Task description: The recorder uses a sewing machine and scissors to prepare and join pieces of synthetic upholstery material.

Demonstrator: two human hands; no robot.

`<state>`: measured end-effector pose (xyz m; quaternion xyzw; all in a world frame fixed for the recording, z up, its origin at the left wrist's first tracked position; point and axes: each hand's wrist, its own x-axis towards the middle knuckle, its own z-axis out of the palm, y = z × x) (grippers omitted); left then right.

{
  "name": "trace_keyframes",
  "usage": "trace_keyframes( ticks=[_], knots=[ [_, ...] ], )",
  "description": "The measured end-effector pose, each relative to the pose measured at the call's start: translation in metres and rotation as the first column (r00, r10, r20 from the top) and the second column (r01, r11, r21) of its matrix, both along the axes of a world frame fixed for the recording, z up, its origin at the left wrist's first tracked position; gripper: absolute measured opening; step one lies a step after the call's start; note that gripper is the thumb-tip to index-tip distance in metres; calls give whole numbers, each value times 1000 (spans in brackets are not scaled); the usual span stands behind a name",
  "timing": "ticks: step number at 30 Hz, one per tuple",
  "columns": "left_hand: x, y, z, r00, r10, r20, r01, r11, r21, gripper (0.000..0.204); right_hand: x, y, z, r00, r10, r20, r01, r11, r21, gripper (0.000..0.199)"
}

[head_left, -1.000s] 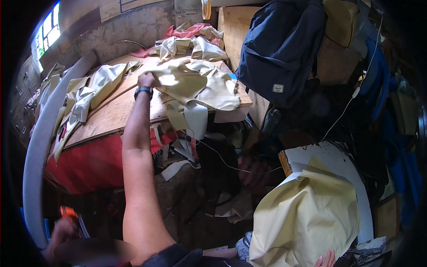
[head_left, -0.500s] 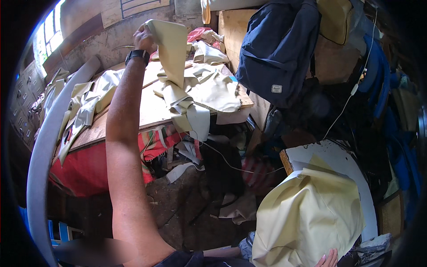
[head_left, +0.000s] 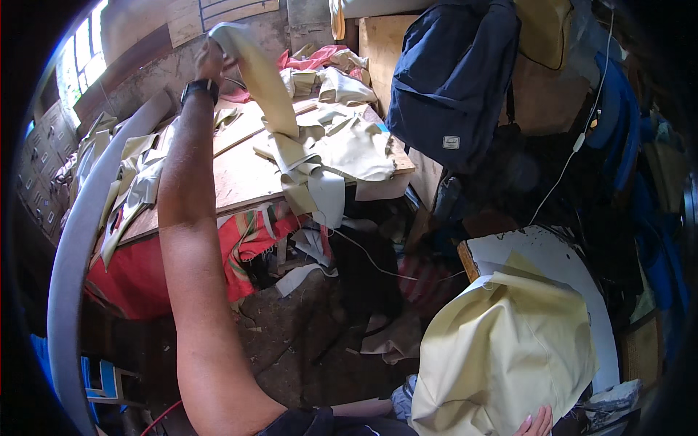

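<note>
My left arm, with a dark watch (head_left: 200, 89), stretches up and away over the wooden worktable (head_left: 251, 163). At its end my left hand (head_left: 209, 62) is closed on the top of a long cream strip of leather-like sheet (head_left: 265, 80). The strip's lower end hangs down to cream scraps (head_left: 338, 149) on the table. At the lower right, a large, creased cream sheet (head_left: 502, 349) drapes over a white-topped surface (head_left: 542, 254). My right hand (head_left: 536, 423) lies on its near edge, fingers extended flat; the thumb and palm are hidden.
A navy backpack (head_left: 454, 87) hangs at the back right. A long grey padded piece (head_left: 69, 276) curves along the left. More cream pieces (head_left: 142, 182) overhang the table's left edge, above red cloth (head_left: 138, 280). A white cord (head_left: 371, 261) crosses the gap between the surfaces.
My left hand has moved left, pulling the strip's top with it, and the strip is now more slanted and twisted. My right hand and the large sheet have hardly moved.
</note>
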<state>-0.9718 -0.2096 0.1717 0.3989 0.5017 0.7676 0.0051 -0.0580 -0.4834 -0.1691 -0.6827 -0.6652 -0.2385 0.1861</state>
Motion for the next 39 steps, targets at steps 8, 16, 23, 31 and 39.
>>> trace_keyframes(
  ticks=[8, 16, 23, 31, 39],
  knots=[
    [120, -36, 75, 801, 133, -583, 52, 956, 290, 30, -11, 0, 17, 1000, -3, -15, 3, 1000, -23, 36],
    [299, -78, 21, 140, -748, -648, 359, 649, -671, 38, -5, 3, 20, 874, 36, -486, -92, 991, -94, 54],
    [430, -54, -70, -310, -903, -298, 687, 5, -727, 11, -105, 62, 79, 55, 335, -941, -642, 733, 223, 66],
    [573, -42, -155, -630, -719, -294, 680, -328, -656, 13, -132, 83, 45, -689, -241, -684, -653, 615, 441, 72],
    [654, -50, -233, -346, -925, 154, 722, -368, -586, 50, -77, 44, 42, -208, 351, -913, -149, 911, 384, 39]
  ],
)
